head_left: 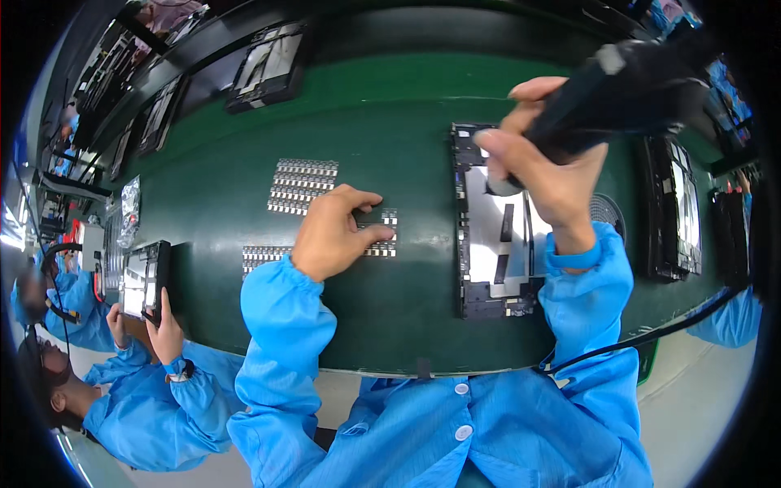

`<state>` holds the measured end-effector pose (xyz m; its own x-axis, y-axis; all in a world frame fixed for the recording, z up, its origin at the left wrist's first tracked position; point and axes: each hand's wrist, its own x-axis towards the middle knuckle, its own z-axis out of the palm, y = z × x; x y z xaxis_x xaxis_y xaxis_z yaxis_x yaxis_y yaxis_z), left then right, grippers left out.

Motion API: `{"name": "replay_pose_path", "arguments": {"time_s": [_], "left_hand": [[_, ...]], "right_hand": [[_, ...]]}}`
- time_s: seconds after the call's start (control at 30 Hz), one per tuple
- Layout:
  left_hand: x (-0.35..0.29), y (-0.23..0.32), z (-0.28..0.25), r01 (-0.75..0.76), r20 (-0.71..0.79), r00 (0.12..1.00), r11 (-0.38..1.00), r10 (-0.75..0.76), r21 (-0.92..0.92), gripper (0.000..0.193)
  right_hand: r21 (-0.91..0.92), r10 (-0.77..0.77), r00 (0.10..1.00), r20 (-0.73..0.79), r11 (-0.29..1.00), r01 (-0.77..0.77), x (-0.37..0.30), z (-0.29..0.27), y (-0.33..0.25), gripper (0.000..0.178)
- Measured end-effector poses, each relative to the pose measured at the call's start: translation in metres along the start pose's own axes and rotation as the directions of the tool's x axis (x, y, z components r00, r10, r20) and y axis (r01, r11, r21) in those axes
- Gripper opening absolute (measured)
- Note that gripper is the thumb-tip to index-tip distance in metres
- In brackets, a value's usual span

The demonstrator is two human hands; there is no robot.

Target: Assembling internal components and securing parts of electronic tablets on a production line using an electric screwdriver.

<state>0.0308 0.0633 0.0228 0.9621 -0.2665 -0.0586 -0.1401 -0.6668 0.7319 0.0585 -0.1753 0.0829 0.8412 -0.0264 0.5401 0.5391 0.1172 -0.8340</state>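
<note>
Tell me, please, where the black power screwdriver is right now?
In the head view, the black power screwdriver is at upper right, gripped in the right hand, its tip over the top of the opened device on the green belt.

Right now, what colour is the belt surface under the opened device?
Dark green, seen in the head view: the belt runs under the opened device.

An electronics assembly line — a long green conveyor belt point(390, 122) carrying opened devices point(496, 236), with blue-smocked co-workers point(138, 398) alongside.
</note>
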Motion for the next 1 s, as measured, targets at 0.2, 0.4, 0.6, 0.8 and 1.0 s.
{"name": "replay_pose_path", "arguments": {"time_s": [0.2, 0.4, 0.6, 0.8, 1.0], "left_hand": [[0.012, -0.007, 0.004, -0.042, 0.047, 0.998, 0.991, 0.037, 0.123, 0.039], [0.025, 0.000, 0.010, 0.223, 0.191, 0.967, 0.918, -0.167, -0.327, 0.026], [0.027, 0.004, 0.023, 0.139, 0.111, 0.986, 0.981, -0.124, -0.138, 0.014], [0.011, 0.033, 0.045, -0.265, -0.131, 0.948, 0.948, 0.289, 0.175, 0.013], [-0.014, 0.048, 0.065, -0.173, -0.139, 0.975, 0.984, 0.176, 0.037, 0.011]], "right_hand": [[-0.099, -0.094, 0.995, -0.013, 0.991, 0.093, -0.020, -0.094, -0.026, 0.038], [0.013, -0.077, 0.963, -0.260, 0.996, 0.084, -0.057, -0.142, -0.017, 0.029], [-0.065, -0.039, 0.946, -0.321, 0.998, 0.020, -0.060, -0.142, -0.009, 0.027], [-0.095, -0.015, 0.959, -0.283, 0.995, -0.013, -0.058, -0.139, -0.001, 0.027], [-0.149, 0.016, 0.974, -0.225, 0.988, -0.051, -0.058, -0.140, 0.001, 0.028]]}}
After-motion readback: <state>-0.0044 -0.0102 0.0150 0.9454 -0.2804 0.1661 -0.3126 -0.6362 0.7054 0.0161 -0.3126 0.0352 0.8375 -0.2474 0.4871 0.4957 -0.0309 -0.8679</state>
